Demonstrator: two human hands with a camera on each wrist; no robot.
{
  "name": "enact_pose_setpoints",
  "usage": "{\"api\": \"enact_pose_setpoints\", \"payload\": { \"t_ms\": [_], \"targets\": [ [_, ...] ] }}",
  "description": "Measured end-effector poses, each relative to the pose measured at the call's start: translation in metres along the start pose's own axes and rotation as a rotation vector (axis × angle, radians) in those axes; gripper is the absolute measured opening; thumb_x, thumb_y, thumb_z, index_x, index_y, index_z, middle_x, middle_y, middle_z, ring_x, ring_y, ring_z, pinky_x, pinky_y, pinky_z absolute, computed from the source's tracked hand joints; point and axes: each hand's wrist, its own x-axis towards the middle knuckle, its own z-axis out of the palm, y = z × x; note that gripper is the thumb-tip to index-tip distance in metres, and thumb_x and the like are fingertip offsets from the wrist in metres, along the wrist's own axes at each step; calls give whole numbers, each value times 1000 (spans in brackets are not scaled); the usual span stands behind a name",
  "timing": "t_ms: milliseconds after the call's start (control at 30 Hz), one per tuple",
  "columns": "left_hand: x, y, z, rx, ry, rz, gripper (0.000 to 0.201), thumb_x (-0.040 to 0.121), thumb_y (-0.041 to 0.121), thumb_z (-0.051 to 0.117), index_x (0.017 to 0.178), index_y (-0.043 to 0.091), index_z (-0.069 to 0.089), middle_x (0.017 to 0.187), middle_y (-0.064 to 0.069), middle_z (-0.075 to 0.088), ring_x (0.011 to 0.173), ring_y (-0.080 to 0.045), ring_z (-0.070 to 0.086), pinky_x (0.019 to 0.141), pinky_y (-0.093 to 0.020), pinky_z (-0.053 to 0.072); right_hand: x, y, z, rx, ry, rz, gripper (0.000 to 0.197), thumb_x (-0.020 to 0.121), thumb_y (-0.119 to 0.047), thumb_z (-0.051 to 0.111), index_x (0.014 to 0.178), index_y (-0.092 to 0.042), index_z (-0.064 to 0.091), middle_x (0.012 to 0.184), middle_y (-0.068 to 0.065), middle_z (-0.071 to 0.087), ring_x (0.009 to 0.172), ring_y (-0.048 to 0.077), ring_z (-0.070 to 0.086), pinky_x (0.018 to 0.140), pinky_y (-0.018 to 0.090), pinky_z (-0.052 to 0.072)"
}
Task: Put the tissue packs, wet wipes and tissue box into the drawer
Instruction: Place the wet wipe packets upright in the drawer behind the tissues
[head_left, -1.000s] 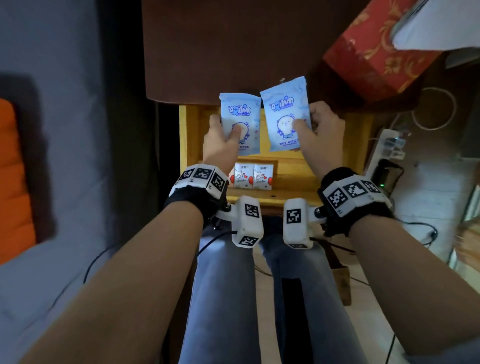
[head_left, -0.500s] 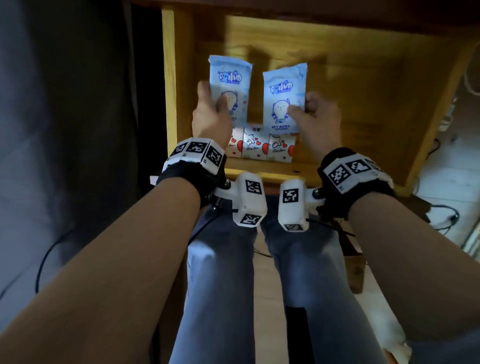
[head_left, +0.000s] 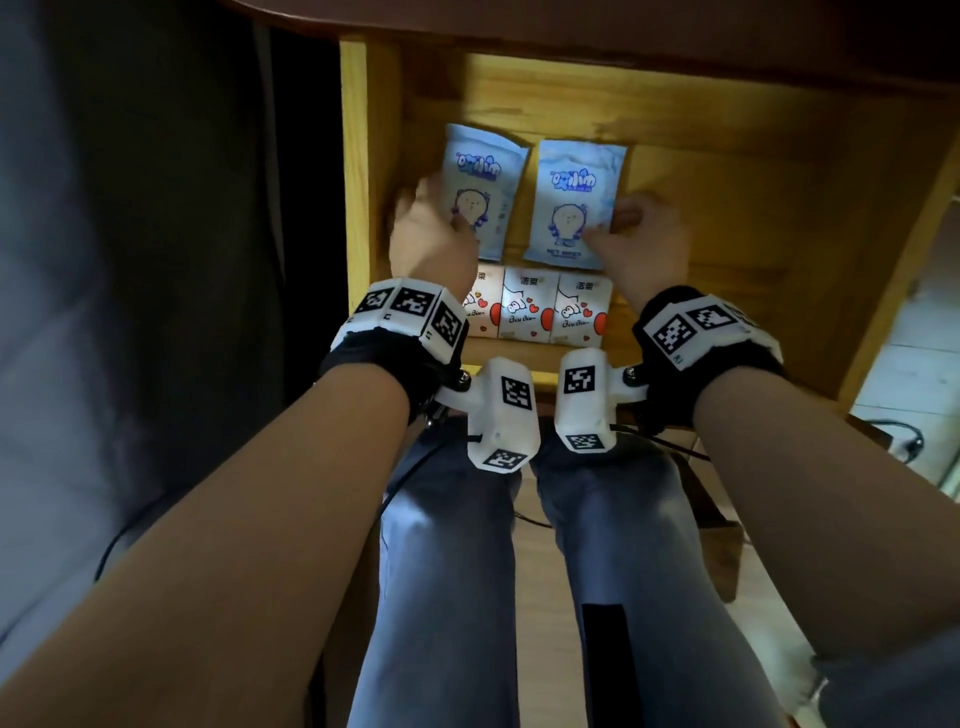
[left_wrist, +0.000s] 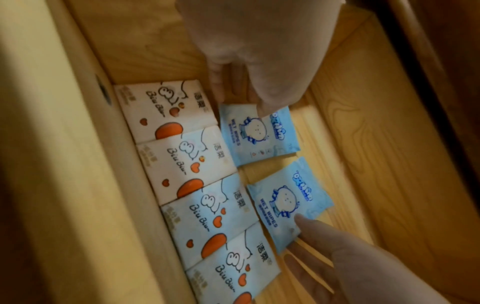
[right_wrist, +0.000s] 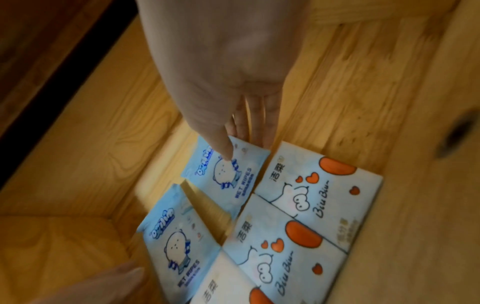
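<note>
Two blue wet wipes packs lie side by side low in the open wooden drawer (head_left: 356, 156), just behind a row of several white tissue packs (head_left: 550, 312) with orange hearts along the front wall. My left hand (head_left: 452, 223) pinches the left wipes pack (head_left: 480, 192), thumb on top. The right wipes pack (head_left: 574, 202) is pinched at its edge by my right hand (head_left: 608, 228). In the left wrist view the left hand (left_wrist: 249, 102) holds its pack (left_wrist: 257, 133); in the right wrist view the right hand (right_wrist: 241, 144) holds its pack (right_wrist: 228, 176). No tissue box shows.
The dark tabletop (head_left: 571, 31) overhangs the drawer's back. Bare drawer floor (head_left: 753, 234) stretches to the right of the packs. My legs in jeans (head_left: 441, 571) are below the drawer front, and a cable (head_left: 893, 441) lies on the floor at right.
Both hands have come down from tabletop height into the drawer with the wipes packs, which now lie low behind the tissue packs. The head view has tilted down and closer.
</note>
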Motion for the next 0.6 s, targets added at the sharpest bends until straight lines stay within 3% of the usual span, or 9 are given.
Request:
{"api": "enact_pose_setpoints", "payload": {
  "t_ms": [67,133,267,367,400,467,533,600],
  "targets": [
    [-8,1,-9,5,-20,46,40,90,9,48,130,8,49,131,-18,50,119,-32,50,98,-35,41,-5,-3,-2,-43,34,-3,35,82,-19,67,114,-7,57,121,9,61,104,18,60,71,18,42],
    [-16,0,-20,-46,-23,102,34,89,6,49,123,7,56,128,-17,54,112,-31,56,94,-32,45,-10,-7,-2,-47,35,-29,35,83,-18,66,115,-7,56,122,11,59,102,21,60,73,21,41],
    [-24,-4,-44,-122,196,241,24,86,8,51,104,9,66,109,-13,66,89,-28,65,77,-29,50,-18,-18,7,28,-11,-96,30,82,-14,67,111,-8,59,115,10,63,85,13,56,70,15,46],
    [-24,-13,-53,-111,391,231,21,88,17,51,105,11,63,110,-9,61,85,-21,62,65,-22,40,-19,-27,16,56,-80,-129,31,84,-11,65,113,-5,58,114,11,64,90,15,58,68,1,42],
    [-23,-18,-54,-125,435,213,22,89,21,51,106,14,62,111,-7,59,85,-18,62,62,-18,38,-18,-30,20,47,-99,-139,34,85,-10,64,117,-5,57,116,11,63,94,16,59,70,0,40],
    [-18,-27,-55,-161,466,221,23,90,25,51,109,16,60,110,-5,58,86,-16,60,57,-11,35,-16,-36,26,51,-134,-147,44,86,-10,63,127,-7,48,119,11,63,97,13,57,81,12,41],
    [-11,-38,-54,-178,421,253,28,91,28,49,114,14,56,109,-6,58,90,-14,58,64,-6,37,-13,-41,33,47,-140,-168,56,85,-11,65,135,-8,40,116,12,64,98,13,58,86,21,45],
    [-5,-49,-51,-190,328,244,36,94,36,44,121,15,53,113,-7,60,99,-16,58,80,-18,47,-11,-45,40,18,-132,-212,66,82,-11,68,139,-9,34,111,12,67,99,19,61,90,31,51]
  ]
}}
